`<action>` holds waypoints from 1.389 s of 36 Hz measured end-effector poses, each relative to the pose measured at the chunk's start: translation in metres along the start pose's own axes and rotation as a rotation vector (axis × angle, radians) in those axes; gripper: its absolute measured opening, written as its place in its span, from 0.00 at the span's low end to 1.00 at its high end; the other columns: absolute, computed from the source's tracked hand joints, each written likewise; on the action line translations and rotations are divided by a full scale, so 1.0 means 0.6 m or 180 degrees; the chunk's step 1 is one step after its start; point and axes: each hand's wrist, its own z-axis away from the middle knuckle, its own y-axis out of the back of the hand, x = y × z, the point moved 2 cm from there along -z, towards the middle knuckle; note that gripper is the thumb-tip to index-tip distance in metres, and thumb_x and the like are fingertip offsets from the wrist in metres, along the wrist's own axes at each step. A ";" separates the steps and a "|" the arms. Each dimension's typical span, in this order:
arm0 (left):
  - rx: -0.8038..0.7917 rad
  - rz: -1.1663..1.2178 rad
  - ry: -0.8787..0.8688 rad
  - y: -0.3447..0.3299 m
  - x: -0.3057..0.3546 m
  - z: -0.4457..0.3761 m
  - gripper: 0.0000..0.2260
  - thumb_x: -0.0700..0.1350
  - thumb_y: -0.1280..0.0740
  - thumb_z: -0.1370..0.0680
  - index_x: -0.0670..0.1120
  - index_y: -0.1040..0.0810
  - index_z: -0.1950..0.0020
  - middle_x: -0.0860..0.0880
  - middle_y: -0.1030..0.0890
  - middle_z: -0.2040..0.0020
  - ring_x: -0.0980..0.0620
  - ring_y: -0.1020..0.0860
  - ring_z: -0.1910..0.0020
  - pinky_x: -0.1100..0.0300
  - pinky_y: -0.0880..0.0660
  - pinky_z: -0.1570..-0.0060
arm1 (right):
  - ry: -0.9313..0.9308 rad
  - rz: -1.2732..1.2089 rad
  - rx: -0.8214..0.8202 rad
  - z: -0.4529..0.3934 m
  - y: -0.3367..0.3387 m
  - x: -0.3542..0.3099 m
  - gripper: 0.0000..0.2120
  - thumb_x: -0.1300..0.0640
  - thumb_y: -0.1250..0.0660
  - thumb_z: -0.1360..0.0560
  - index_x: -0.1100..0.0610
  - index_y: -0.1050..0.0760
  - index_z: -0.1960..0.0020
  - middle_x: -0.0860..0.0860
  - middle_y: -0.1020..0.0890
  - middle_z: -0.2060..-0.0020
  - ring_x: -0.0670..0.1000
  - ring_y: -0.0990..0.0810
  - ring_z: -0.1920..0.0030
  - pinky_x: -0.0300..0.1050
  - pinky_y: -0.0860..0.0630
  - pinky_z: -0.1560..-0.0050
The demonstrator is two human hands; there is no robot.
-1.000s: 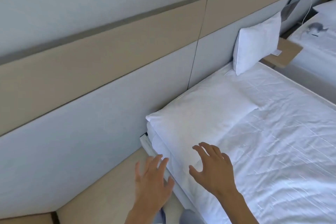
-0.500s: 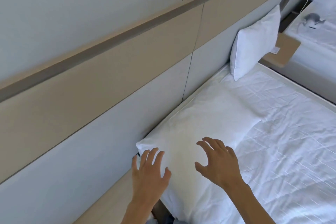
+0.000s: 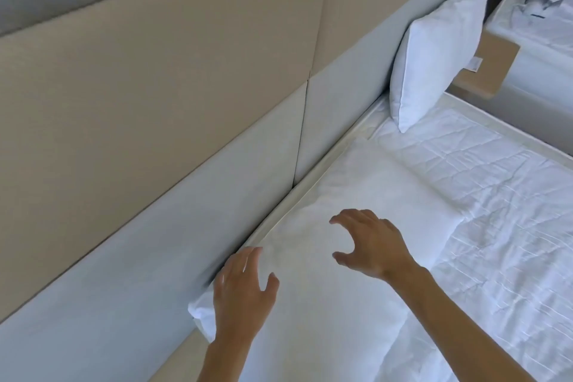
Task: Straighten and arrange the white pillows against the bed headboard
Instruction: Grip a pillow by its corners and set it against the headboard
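A large white pillow [image 3: 356, 195] lies flat on the bed along the padded grey headboard [image 3: 186, 211]. My left hand [image 3: 242, 295] is spread over the pillow's near corner by the headboard, fingers straight. Over the pillow's middle is my right hand [image 3: 369, 245], its fingers loosely arched and nothing in its grasp; whether it touches the cover I cannot tell. A second white pillow [image 3: 437, 49] stands upright, leaning on the headboard at the far end of the bed.
The white quilted bedcover [image 3: 496, 211] spreads to the right. A tan bedside shelf [image 3: 490, 68] sits beyond the upright pillow, and another white bed [image 3: 545, 18] with a small grey object lies past it. Beige wall panels rise above the headboard.
Both hands have moved forward over the flat pillow; the left hand went from beside the bed's corner onto the pillow's near corner. My view has come closer and tilted.
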 end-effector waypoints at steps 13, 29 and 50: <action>-0.0771 0.1525 0.0919 -0.156 -0.063 -0.168 0.24 0.56 0.30 0.25 0.51 0.27 0.32 0.54 0.24 0.37 0.55 0.25 0.42 0.62 0.30 0.46 | -0.0183 -0.1148 -0.1035 -0.287 -0.099 0.078 0.27 0.42 0.22 0.36 0.40 0.27 0.39 0.40 0.24 0.40 0.45 0.24 0.42 0.44 0.27 0.40; -0.1388 0.1311 0.1428 -0.211 -0.166 -0.192 0.39 0.62 0.22 0.38 0.54 0.30 0.30 0.59 0.28 0.40 0.56 0.28 0.43 0.61 0.29 0.41 | -0.0221 0.0260 -0.1506 -0.461 -0.193 0.070 0.33 0.48 0.20 0.37 0.42 0.28 0.36 0.44 0.26 0.37 0.52 0.26 0.36 0.49 0.28 0.40; -0.1330 0.1542 0.1256 -0.146 -0.127 -0.154 0.30 0.55 0.19 0.51 0.47 0.26 0.57 0.51 0.23 0.61 0.53 0.25 0.65 0.63 0.29 0.69 | -0.0265 -0.0497 -0.0702 -0.373 -0.101 0.134 0.11 0.63 0.26 0.31 0.51 0.27 0.60 0.50 0.25 0.57 0.52 0.23 0.61 0.42 0.27 0.66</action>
